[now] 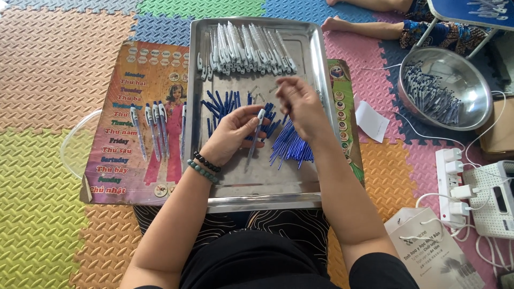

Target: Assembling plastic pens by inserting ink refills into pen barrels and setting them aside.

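My left hand pinches a pen barrel upright over the steel tray — steadied for loading; right hand fingertips pressed together (contents too small to tell) above blue refills.

- Both forearms bare to above the elbow; no sleeves visible on the lower arms.
- Left wrist: two beaded bracelets worn side by side, a black bead bracelet nearer the hand, a grey-green bead bracelet just behind it.
- Left hand and right hand: no rings or gloves discernible.
- Right wrist: bare, no band or watch.
- Black top at lower frame edge.
- Dark patterned trousers with thin pale curved lines, over the lap.
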